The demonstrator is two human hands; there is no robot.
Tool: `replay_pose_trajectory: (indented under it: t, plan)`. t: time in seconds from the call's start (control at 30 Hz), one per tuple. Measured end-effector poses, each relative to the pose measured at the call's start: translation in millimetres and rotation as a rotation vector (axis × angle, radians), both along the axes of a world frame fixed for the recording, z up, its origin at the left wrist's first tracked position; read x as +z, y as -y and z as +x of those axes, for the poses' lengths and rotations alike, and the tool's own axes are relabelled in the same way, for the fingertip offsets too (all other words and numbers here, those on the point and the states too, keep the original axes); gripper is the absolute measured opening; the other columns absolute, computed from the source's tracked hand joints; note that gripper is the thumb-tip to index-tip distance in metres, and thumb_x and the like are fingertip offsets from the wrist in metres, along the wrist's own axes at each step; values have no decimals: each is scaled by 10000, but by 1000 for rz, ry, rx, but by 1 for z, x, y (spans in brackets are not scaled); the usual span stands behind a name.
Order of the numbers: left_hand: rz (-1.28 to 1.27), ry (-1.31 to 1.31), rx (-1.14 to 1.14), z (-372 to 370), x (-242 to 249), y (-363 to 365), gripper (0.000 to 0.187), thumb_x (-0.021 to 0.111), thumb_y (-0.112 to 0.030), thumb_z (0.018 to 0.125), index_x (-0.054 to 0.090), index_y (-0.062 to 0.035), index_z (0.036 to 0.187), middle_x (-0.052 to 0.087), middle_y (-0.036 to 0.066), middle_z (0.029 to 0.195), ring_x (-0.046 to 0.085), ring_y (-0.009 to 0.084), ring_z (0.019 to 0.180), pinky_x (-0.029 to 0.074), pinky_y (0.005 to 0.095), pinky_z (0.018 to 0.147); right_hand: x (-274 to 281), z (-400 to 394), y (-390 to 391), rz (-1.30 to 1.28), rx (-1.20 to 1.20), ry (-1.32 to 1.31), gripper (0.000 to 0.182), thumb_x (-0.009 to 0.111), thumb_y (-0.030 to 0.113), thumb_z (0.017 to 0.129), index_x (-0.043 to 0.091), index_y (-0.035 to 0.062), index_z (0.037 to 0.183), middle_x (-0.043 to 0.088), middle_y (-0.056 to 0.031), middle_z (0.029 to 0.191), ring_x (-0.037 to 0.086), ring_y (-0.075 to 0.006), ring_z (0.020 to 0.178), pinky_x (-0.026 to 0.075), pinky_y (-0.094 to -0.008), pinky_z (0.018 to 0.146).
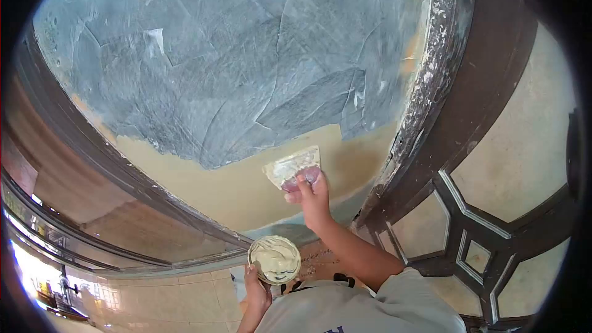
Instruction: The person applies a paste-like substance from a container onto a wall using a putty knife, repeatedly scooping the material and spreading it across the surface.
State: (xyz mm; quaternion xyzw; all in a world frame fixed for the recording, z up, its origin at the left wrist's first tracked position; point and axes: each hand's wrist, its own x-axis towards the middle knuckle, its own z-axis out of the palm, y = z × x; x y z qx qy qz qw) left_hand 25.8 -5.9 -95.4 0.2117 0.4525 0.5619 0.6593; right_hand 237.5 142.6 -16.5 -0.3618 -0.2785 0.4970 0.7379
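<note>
My right hand (311,195) grips a putty knife (295,165) with a wide blade smeared in pale filler. The blade lies close over the cream-coated lower part of the wall (209,194). Above that band the wall surface is grey-blue (234,68), with ridges and trowel marks across it. Low in front of my body, my left hand (257,287) is closed around the side of a round tub (274,260) of creamy putty. The putty fills much of the tub and has a stirred, uneven surface.
A dark, paint-flecked frame (431,61) borders the wall on the right, with dark panelled woodwork (487,228) beyond it. On the left runs a brown wooden frame (142,179). Tiled floor (179,299) shows below, with a bright opening at the lower left.
</note>
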Motion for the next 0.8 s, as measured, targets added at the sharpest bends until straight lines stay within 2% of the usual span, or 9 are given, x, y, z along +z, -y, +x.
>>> replay_pose_trajectory:
  t: [0.07,0.17,0.23,0.3,0.37,0.43,0.57,0.67,0.8]
  plan:
    - [7,0,-3,-3,1,1,389,392,-277,1048,395,-84,1385,520,96,1350,560,222,1217,532,366,961,-35,4,-1,-51,-50,54,213,573,185,1001,458,51,1120,602,-84,977,665,-172,694,582,-305,565]
    - [-6,-18,-11,-7,4,0,400,390,-283,1047,388,-82,1393,521,97,1348,560,225,1218,529,369,961,-140,5,-3,-158,-136,156,226,576,180,994,449,52,1129,589,-98,1021,667,-163,769,581,-307,569]
    - [-28,-36,-16,-8,3,1,405,389,-284,1046,384,-82,1397,522,99,1347,559,227,1219,526,371,964,-214,12,7,-266,-64,244,235,575,174,990,439,53,1138,573,-102,1069,668,-159,845,582,-289,578]
    - [-37,-70,-4,-11,-3,0,448,374,-307,1045,383,-85,1434,490,104,1407,525,247,1272,501,409,1013,-257,9,33,-347,-100,330,241,576,176,989,438,53,1144,573,-104,1082,670,-163,853,584,-283,583]
    - [-25,-69,-24,-16,-8,-3,445,377,-306,1045,384,-84,1430,496,102,1397,533,239,1260,506,402,1007,-247,4,42,-426,-132,415,248,577,178,988,437,52,1149,573,-106,1094,673,-167,861,586,-277,587]
    - [15,-56,-53,-19,-10,-3,441,379,-300,1044,382,-83,1428,497,97,1395,533,237,1259,503,403,1010,-183,-3,59,-297,5,55,278,580,188,988,434,45,1177,576,-110,1111,678,-175,861,596,-283,597]
    - [1,-14,-42,-19,1,-5,433,380,-258,1045,367,-58,1429,478,118,1394,509,239,1275,482,386,1024,-105,-11,38,-180,-75,233,271,568,181,992,437,44,1185,588,-103,1082,679,-173,853,592,-289,584]
    - [12,-15,-82,-29,-9,-7,437,377,-246,1045,359,-66,1442,482,109,1394,508,238,1277,477,379,1029,-17,-17,34,-94,-25,46,237,561,179,997,452,47,1161,602,-86,1031,676,-162,856,580,-285,567]
    - [5,18,-82,-36,-6,-7,445,388,-240,1042,352,-72,1453,483,103,1395,521,242,1266,474,377,1032,21,-20,18,54,-55,55,198,569,164,995,471,56,1129,619,-69,987,674,-159,719,570,-286,548]
